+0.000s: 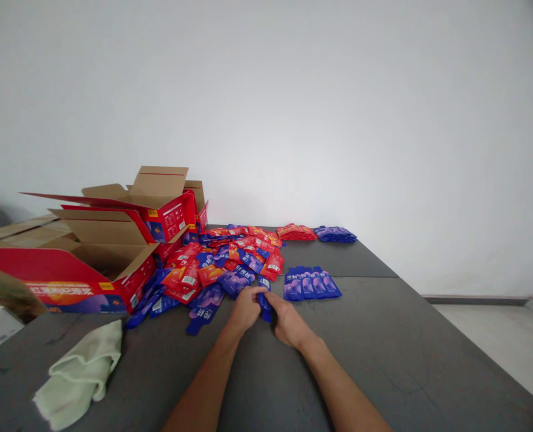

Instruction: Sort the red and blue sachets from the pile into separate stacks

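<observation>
Between both hands is a narrow-looking blue sachet (265, 307), seen partly edge-on. My left hand (245, 308) pinches its left side with closed fingers. From the right, my right hand (289, 320) grips the same sachet, thumb and fingers together around it. Just right of my hands lies a row of overlapping blue sachets (310, 284) with pale purple printing. A loose heap of blue and red sachets spreads to the left and behind, with a red sachet (273, 264) and a blue sachet (207, 303) close to my hands.
Open red cartons (81, 294) stand along the left. A pale green cloth (84, 375) lies crumpled at the front left. At the back are a red sachet stack (296, 232) and a blue sachet stack (335, 234). The dark table (410, 366) ends at the right.
</observation>
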Tool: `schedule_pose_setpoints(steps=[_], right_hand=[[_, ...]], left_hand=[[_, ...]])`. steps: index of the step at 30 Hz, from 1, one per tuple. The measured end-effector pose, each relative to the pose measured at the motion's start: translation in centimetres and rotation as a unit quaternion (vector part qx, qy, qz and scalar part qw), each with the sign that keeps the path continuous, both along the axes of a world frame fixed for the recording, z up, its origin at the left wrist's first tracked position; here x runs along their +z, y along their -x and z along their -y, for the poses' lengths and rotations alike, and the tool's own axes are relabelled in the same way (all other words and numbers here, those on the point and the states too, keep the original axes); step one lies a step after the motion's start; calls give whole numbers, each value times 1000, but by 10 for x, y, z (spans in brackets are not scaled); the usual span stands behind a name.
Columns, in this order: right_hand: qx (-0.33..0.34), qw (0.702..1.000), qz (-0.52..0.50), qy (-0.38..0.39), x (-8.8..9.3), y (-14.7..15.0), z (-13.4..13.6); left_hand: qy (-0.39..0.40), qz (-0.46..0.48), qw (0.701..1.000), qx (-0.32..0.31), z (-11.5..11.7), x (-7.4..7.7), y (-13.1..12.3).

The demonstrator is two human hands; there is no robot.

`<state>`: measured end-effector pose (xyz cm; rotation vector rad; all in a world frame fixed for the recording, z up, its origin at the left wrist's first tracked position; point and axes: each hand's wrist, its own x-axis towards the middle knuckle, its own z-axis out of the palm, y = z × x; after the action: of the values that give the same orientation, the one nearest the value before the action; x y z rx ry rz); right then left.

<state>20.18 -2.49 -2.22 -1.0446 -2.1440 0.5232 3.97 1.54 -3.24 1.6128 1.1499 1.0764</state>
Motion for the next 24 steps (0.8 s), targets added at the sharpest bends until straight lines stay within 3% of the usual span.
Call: schedule_pose_setpoints(steps=[5, 9, 11, 15, 21, 24], right_hand=[[-3, 998, -61, 3, 16, 4, 5], [-117, 984, -130, 15, 15, 6, 2], [-157, 972, -174, 30, 12, 7, -1], [-155, 961, -213, 87, 5, 6, -7], [-281, 927, -230, 95, -2, -8, -16], [-322, 923, -197, 81, -2, -16, -20]], left_hand=[[-93, -120, 984, 92, 5, 10, -1], [-161, -124, 964, 169, 8, 26, 0], [-150, -81, 973, 157, 9, 30, -2], [-74, 26, 991, 107, 9, 26, -9], [80, 86, 993, 32, 11, 2, -25], [78, 100, 992, 11, 9, -9, -34]])
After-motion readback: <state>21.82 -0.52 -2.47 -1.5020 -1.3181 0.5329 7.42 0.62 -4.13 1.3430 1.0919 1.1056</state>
